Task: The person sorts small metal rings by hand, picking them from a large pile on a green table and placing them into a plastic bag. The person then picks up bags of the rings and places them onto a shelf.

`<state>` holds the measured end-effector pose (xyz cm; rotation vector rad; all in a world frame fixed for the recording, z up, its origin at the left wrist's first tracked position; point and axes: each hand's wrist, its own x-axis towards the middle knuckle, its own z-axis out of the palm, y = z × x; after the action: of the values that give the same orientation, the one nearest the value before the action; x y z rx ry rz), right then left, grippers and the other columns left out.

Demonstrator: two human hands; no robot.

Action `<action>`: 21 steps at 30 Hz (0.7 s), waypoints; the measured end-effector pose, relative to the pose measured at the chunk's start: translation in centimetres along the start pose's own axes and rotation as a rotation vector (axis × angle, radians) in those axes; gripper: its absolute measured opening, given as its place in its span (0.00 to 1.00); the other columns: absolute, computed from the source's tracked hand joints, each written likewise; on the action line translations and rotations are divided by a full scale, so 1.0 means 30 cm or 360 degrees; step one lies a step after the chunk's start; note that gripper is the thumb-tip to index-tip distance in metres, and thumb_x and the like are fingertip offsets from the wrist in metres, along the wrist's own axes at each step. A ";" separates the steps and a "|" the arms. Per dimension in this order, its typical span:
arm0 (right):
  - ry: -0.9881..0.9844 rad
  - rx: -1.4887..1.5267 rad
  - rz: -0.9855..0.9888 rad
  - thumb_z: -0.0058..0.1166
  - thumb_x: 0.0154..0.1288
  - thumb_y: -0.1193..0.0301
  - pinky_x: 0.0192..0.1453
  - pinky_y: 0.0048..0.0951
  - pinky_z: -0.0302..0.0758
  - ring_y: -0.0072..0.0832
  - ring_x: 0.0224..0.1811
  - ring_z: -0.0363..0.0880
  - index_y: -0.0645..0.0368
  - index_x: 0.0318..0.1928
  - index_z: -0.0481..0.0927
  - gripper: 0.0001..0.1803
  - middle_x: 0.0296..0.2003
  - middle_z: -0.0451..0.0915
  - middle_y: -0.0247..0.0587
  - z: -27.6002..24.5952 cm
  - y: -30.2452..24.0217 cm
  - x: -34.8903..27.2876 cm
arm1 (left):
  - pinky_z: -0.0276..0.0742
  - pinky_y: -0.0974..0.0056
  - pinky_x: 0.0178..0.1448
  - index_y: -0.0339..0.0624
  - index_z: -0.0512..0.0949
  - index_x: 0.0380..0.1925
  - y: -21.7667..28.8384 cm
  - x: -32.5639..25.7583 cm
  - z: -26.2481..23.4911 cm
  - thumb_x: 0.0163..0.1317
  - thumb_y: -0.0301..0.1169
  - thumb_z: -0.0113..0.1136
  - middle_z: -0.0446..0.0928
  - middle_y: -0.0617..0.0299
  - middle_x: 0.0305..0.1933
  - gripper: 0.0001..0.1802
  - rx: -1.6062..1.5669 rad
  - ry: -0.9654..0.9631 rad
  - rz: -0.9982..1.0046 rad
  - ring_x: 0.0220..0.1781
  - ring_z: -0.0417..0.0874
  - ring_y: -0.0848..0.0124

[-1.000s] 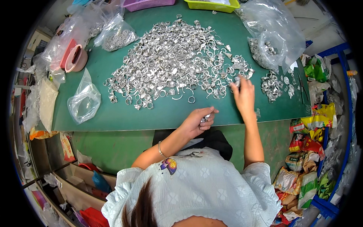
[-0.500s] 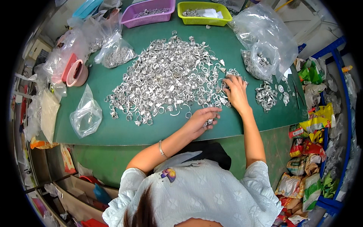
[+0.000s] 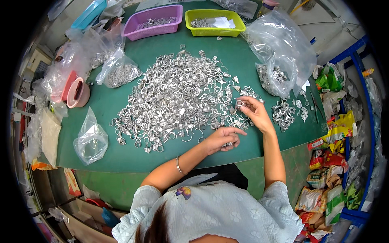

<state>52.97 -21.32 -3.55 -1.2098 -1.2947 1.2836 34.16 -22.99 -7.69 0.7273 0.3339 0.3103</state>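
A large heap of silver-coloured metal rings [image 3: 174, 97] spreads over the green table [image 3: 158, 164]. At the heap's right edge my right hand [image 3: 258, 115] pinches one ring [image 3: 239, 104] between thumb and fingers, just above the table. Closer to me, my left hand [image 3: 219, 141] is half curled with its index finger stretched to the right. Small silver pieces, seemingly rings, show partly between its other fingers; the rest is hidden. A smaller pile of silver pieces [image 3: 283, 115] lies to the right of my right hand, with several flat oval pieces [image 3: 299, 104] beside it.
At the back stand a purple basket [image 3: 152, 32] and a yellow-green basket [image 3: 214, 31], both with metal pieces. Clear plastic bags [image 3: 279, 44] of pieces lie at back right and left. A pink cup [image 3: 78, 94] and tweezers [image 3: 315, 106] are at the sides. Blue shelving [image 3: 358, 69] borders the right.
My right hand has come up off the heap's edge, now with a ring pinched in its fingers. The left hand's index finger reaches further right. The whole view has shifted slightly.
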 end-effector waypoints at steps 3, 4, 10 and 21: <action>-0.0040 -0.1420 -0.0592 0.53 0.58 0.77 0.49 0.27 0.70 0.28 0.43 0.75 0.65 0.46 0.75 0.14 0.39 0.77 0.38 0.011 -0.007 0.025 | 0.52 0.78 0.17 0.38 0.70 0.53 0.004 -0.011 -0.009 0.63 0.27 0.49 0.71 0.63 0.26 0.18 0.0036 -0.0060 0.0000 0.19 0.63 0.82; 0.0015 -0.1307 -0.0476 0.54 0.57 0.77 0.49 0.29 0.69 0.31 0.43 0.75 0.65 0.46 0.76 0.14 0.38 0.76 0.40 0.024 -0.015 0.040 | 0.51 0.78 0.17 0.38 0.70 0.53 0.007 -0.015 -0.010 0.63 0.27 0.49 0.70 0.63 0.26 0.18 0.0045 -0.0067 0.0002 0.19 0.63 0.82; 0.0154 -0.1853 -0.0502 0.58 0.53 0.73 0.51 0.37 0.65 0.43 0.43 0.69 0.64 0.41 0.76 0.14 0.38 0.74 0.46 0.117 0.033 0.127 | 0.51 0.77 0.18 0.38 0.69 0.54 0.013 -0.005 -0.004 0.63 0.27 0.50 0.70 0.63 0.27 0.18 0.0014 -0.0155 -0.0008 0.19 0.63 0.82; -0.0045 0.1213 0.0336 0.46 0.67 0.68 0.42 0.27 0.71 0.27 0.39 0.73 0.65 0.54 0.68 0.18 0.39 0.74 0.39 -0.010 -0.009 0.094 | 0.50 0.76 0.18 0.39 0.70 0.53 0.025 -0.013 -0.013 0.62 0.27 0.49 0.69 0.65 0.24 0.18 -0.0219 0.0058 0.0039 0.18 0.62 0.82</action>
<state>52.99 -18.47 -3.34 -0.7825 -0.5865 1.7318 33.55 -22.39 -7.37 0.5913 0.3348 0.3664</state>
